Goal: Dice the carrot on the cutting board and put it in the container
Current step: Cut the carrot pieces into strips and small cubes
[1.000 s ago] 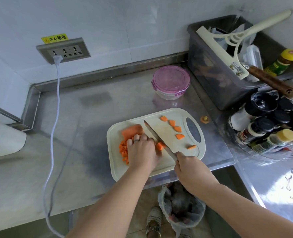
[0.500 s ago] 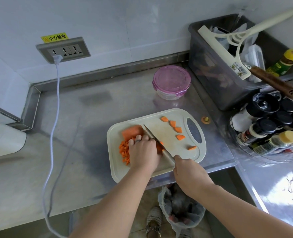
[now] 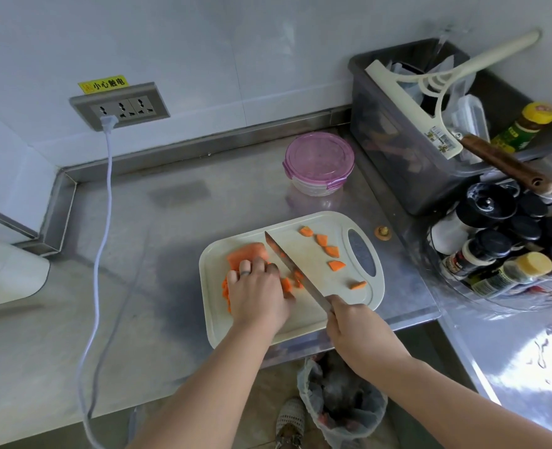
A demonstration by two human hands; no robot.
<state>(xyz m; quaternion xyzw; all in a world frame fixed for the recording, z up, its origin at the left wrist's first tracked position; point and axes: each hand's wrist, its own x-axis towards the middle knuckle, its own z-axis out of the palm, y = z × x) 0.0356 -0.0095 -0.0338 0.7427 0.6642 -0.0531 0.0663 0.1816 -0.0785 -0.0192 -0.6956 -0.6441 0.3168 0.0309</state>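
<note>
- The left hand (image 3: 255,293) lies palm down on the left half of the cutting board (image 3: 316,322), with the forearm reaching in from the lower left.
- Its fingers are bent, and their tips press onto the uncut chunk of carrot (image 3: 245,252) to hold it down. One finger wears a ring.
- The right hand (image 3: 358,332) is clenched round the handle of a knife (image 3: 284,259). The fist hides the handle, and the wrist sits over the near edge of the board.
- The blade runs diagonally from that fist up and to the left, with its tip just past the far end of the chunk. Its flat lies close beside the left knuckles.
- Small diced pieces (image 3: 292,281) lie against the blade by the left hand, and more show at the hand's outer side.
- Five loose pieces (image 3: 331,251) are strung along the right half of the board, near its handle hole.
- The container (image 3: 319,186) stands on the counter (image 3: 177,228) behind the board and apart from it, with its pink lid (image 3: 319,157) on.
</note>
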